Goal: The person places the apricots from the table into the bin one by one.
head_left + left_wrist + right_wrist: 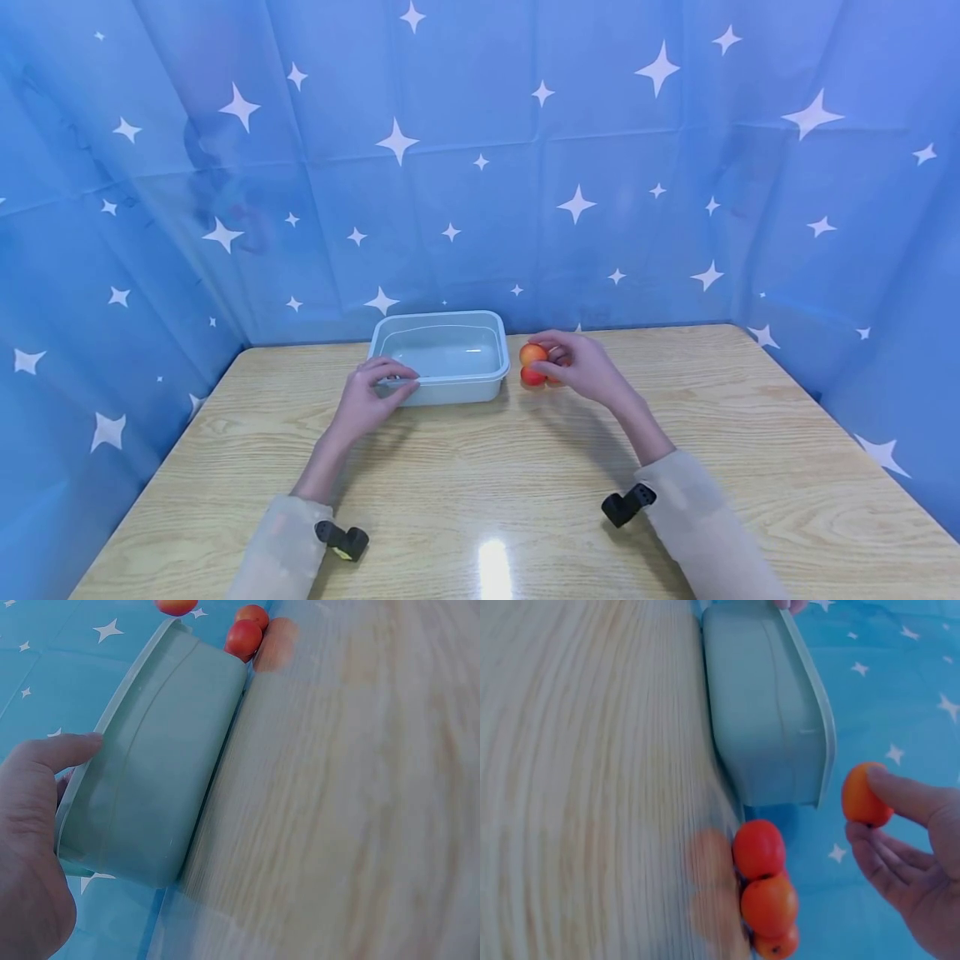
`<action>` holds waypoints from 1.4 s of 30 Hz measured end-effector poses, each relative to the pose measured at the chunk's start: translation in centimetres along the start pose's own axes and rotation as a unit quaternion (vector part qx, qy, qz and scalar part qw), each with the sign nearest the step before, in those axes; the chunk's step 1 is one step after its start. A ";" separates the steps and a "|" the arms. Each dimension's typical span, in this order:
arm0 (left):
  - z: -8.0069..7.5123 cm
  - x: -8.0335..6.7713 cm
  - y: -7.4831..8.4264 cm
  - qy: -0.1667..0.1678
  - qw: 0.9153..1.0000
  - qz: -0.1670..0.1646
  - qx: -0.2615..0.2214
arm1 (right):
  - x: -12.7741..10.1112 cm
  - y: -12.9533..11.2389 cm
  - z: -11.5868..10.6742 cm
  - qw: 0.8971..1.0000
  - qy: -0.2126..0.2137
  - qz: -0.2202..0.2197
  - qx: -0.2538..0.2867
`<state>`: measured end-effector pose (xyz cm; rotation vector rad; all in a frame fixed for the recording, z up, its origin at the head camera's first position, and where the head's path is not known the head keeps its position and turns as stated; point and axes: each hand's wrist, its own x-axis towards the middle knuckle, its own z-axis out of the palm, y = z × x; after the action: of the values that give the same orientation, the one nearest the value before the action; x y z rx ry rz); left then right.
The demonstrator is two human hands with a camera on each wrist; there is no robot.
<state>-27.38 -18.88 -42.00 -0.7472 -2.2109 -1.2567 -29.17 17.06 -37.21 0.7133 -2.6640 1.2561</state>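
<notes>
Holding one small orange-red fruit (pixel 532 354) in my right hand (pixel 581 367), I have it pinched between thumb and fingertips (pixel 900 796), lifted clear of the table (pixel 480 492). The pale green tub (pixel 442 354) lies straight to my left of that grip, its near right corner just beside the fruit. The tub's long axis runs left to right across the table, so its short right end faces my right hand. My right hand is the nearer one to that open end and to the fruit.

My left hand (pixel 371 392) grips the tub's front left rim, thumb (pixel 64 750) over the lip and fingers curled round the edge; from the wrist view I can't see the fingers inside. It rests on the tub rather than lifting it, as far as I can judge, since the tub's base sits flat on the wood.

Below the held fruit, three more fruits (pixel 769 892) sit in a tight row on the table, touching one another, just beside the tub's right end wall. All are round, smooth and glossy, shading from orange to red, with a small dark spot at one end. The tub looks empty, with thin walls and a flared lip. A blue starred cloth (pixel 480 167) hangs behind.
</notes>
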 end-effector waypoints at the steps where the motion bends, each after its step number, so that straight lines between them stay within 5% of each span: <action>1: 0.0 0.0 0.0 0.001 1.000 0.000 0.003 | 0.1 -0.1 0.1 1.000 0.002 -0.001 -0.001; 25: -0.2 0.1 -0.5 -0.011 1.000 0.002 0.003 | 1.8 -2.5 2.1 0.998 0.020 -0.031 0.043; 42: -0.2 0.0 -0.7 -0.009 1.000 -0.001 -0.002 | 1.7 -2.7 3.7 0.996 -0.009 -0.054 0.063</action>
<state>-27.82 -19.31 -42.36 -0.7618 -2.2244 -1.2600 -29.07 12.22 -37.22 0.8784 -2.5397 1.4043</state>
